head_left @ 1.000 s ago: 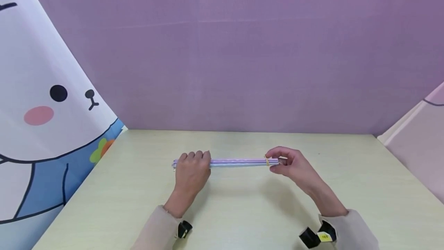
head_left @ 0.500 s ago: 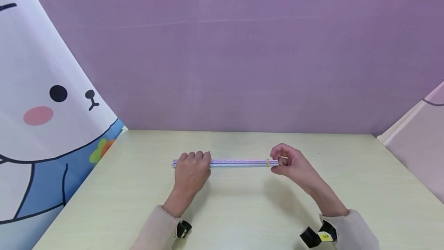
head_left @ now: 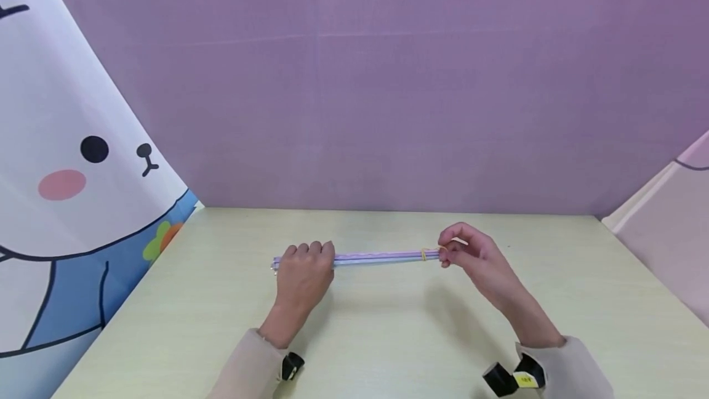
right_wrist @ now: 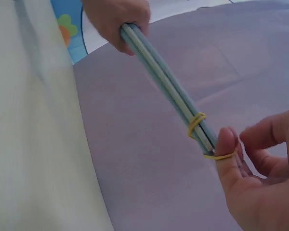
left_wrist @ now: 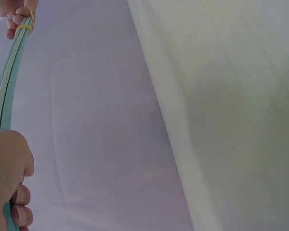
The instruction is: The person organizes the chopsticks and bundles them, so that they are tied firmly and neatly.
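Note:
A bundle of slim sticks (head_left: 382, 257), pale purple and blue, is held roughly level above the table, its right end slightly raised. My left hand (head_left: 305, 277) grips it near its left end, fingers wrapped round; a short piece sticks out beyond. Close to the right end a yellow rubber band (right_wrist: 196, 124) winds round the sticks. One loop of it stretches past their tips onto my right hand (head_left: 480, 265), whose curled thumb and fingers hold it. In the left wrist view the sticks (left_wrist: 9, 79) look green, and fingertips partly cover their far end.
The pale wooden table (head_left: 376, 350) lies beneath both hands. Behind it stands a purple cloth backdrop (head_left: 354, 91). Cartoon-printed cloth (head_left: 83, 233) hangs at the left, and a pale panel (head_left: 664, 226) at the right.
My right hand has moved slightly right and upward, drawing a band loop off past the tips. The bundle has shifted a little left and its right end rose. The left hand keeps its grip.

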Motion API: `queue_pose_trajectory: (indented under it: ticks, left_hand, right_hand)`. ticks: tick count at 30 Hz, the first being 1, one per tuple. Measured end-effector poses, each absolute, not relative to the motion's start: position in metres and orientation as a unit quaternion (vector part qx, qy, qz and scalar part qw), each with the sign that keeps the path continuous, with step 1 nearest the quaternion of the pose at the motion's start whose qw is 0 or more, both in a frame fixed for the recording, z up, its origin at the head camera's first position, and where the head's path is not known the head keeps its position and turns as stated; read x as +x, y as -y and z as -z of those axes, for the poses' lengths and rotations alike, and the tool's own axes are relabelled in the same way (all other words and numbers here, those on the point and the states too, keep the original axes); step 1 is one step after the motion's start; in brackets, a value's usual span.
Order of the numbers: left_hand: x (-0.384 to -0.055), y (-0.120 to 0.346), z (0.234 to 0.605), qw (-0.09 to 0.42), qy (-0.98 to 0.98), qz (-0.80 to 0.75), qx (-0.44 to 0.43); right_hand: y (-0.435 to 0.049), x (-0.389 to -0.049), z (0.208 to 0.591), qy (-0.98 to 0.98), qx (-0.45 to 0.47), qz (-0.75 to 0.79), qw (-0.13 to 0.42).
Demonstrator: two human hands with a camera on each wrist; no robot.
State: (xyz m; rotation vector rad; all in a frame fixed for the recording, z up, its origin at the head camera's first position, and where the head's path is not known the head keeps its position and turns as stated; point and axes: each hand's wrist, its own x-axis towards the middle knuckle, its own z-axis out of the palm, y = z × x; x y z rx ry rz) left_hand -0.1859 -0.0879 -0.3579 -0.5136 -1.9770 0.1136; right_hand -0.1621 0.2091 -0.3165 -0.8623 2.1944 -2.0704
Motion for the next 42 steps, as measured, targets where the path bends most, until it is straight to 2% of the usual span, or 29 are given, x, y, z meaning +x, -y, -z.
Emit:
queue_pose_trajectory:
  ticks: [5,9,13,15,17,21,24,26,31,35,39,40,42]
  left_hand:
    - [-0.185,0.085,0.357,0.529,0.822,-0.044,-0.206]
    - [-0.185,0.084,0.357,0.534,0.823,-0.048,-0.189]
    - [-0.186,0.090,0.355,0.521,0.837,-0.050,-0.159]
    - [-0.187,0.092,0.353,0.515,0.842,-0.050,-0.150]
    - [-0.188,0.094,0.350,0.511,0.846,-0.048,-0.147]
    - [-0.187,0.095,0.348,0.504,0.850,-0.044,-0.148]
    - [-0.186,0.095,0.349,0.498,0.852,-0.040,-0.154]
    - [-0.186,0.094,0.350,0.498,0.852,-0.037,-0.157]
    - [-0.187,0.092,0.352,0.505,0.848,-0.036,-0.161]
    - [-0.187,0.093,0.352,0.501,0.850,-0.041,-0.157]
    - [-0.187,0.094,0.352,0.494,0.855,-0.040,-0.155]
    - [-0.188,0.094,0.352,0.495,0.854,-0.040,-0.155]
    - [-0.188,0.094,0.351,0.497,0.853,-0.039,-0.155]
  right_hand:
    - [-0.186,-0.154,0.320,-0.714,-0.309,0.623,-0.080]
    - [-0.157,-0.145,0.339,-0.719,-0.348,0.589,-0.126]
    - [-0.140,-0.142,0.356,-0.652,-0.355,0.642,-0.192]
    - [-0.137,-0.142,0.359,-0.611,-0.325,0.689,-0.216]
    - [-0.136,-0.142,0.360,-0.588,-0.268,0.732,-0.215]
    - [-0.138,-0.143,0.360,-0.611,-0.125,0.769,-0.143]
    - [-0.139,-0.145,0.361,-0.658,-0.082,0.736,-0.138]
    - [-0.139,-0.146,0.363,-0.685,-0.095,0.699,-0.180]
    - [-0.138,-0.148,0.367,-0.731,-0.195,0.565,-0.329]
    - [-0.139,-0.149,0.369,-0.741,-0.247,0.480,-0.400]
    - [-0.141,-0.150,0.372,-0.736,-0.270,0.478,-0.396]
    - [-0.141,-0.150,0.373,-0.733,-0.270,0.494,-0.381]
    - [-0.143,-0.150,0.373,-0.722,-0.261,0.557,-0.316]
